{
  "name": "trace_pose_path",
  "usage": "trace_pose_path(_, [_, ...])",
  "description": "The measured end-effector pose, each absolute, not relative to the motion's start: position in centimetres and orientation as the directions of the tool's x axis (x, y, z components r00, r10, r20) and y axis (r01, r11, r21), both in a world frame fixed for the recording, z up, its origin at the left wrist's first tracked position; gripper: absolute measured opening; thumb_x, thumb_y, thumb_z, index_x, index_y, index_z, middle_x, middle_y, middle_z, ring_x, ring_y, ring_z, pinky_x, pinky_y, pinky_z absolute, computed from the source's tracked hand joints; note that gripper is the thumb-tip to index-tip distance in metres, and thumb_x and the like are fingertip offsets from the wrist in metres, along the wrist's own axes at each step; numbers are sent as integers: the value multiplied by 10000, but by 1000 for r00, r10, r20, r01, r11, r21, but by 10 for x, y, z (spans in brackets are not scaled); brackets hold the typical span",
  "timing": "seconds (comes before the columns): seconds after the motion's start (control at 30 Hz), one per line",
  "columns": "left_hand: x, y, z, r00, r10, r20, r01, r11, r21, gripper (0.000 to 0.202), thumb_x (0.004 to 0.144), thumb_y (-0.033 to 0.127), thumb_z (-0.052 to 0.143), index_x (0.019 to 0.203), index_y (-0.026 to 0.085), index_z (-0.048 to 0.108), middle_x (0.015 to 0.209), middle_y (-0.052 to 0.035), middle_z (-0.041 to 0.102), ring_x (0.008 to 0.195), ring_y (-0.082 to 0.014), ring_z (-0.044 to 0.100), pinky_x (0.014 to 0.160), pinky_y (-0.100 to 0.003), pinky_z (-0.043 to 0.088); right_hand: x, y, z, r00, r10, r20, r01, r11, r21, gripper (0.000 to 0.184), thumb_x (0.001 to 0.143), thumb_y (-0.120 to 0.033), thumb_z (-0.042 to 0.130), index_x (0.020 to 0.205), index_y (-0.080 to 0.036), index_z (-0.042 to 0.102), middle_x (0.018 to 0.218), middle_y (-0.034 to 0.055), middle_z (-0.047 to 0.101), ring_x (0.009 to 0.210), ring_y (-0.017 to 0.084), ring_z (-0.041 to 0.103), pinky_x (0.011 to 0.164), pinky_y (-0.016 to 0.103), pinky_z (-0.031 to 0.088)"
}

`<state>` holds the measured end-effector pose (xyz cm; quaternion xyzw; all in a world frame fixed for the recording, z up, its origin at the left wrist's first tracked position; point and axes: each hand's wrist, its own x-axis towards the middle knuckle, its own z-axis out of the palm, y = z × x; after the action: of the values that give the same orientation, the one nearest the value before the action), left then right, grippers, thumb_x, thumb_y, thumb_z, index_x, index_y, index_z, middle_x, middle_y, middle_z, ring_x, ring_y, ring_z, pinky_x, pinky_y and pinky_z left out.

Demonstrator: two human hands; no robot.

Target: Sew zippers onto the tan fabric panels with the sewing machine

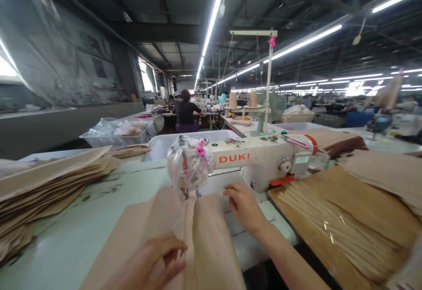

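Observation:
A beige fabric piece (204,233) lies on the pale green table (82,224), running under the needle of a white DUKI sewing machine (250,160). My left hand (154,259) rests on the near part of the fabric with fingers curled, pinching a fold. My right hand (242,204) lies on the table just right of the fabric's far end, close to the machine base, its fingers bent and pressing down. A clear plastic bag (187,162) wraps the machine's head.
A stack of beige cut pieces (42,184) sits at the left. A wooden board with more fabric pieces (346,219) stands at the right. White bins (165,143) lie behind the machine. Another person (185,112) sits at a far table, back turned.

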<state>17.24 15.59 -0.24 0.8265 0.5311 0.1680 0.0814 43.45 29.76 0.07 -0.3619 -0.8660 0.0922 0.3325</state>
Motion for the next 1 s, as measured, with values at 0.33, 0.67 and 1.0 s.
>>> trace_pose_path(0.33, [152, 213, -61, 435, 717, 544, 896, -406, -181, 880, 914, 394, 580, 1591, 216, 47, 1411, -131, 577, 1250, -300, 593, 1014, -439, 524, 371, 282, -49, -608, 764, 216, 717, 645, -263, 513, 1030, -420, 353, 1449, -142, 457, 1559, 163, 336, 1442, 376, 306, 1098, 767, 170])
trace_pose_path(0.67, [144, 231, -61, 405, 718, 566, 913, -351, -208, 882, 905, 454, 573, 1588, 294, 39, 1403, -73, 596, 1209, -287, 626, 950, -355, 581, 380, 341, -46, -489, 814, 314, 828, 546, -126, 464, 946, -267, 579, 1358, -67, 508, 1262, 221, 627, 1149, 344, 610, 949, 481, 495])
trace_pose_path(1.0, [152, 233, -60, 352, 739, 574, 929, -348, -123, 821, 916, 430, 569, 1583, 309, 105, 1429, -59, 572, 1260, -279, 582, 1040, -404, 518, 395, 356, -28, -607, 769, 200, 784, 621, -5, 400, 942, -89, 419, 1333, -116, 500, 1039, 123, 718, 840, 251, 703, 637, 310, 457])
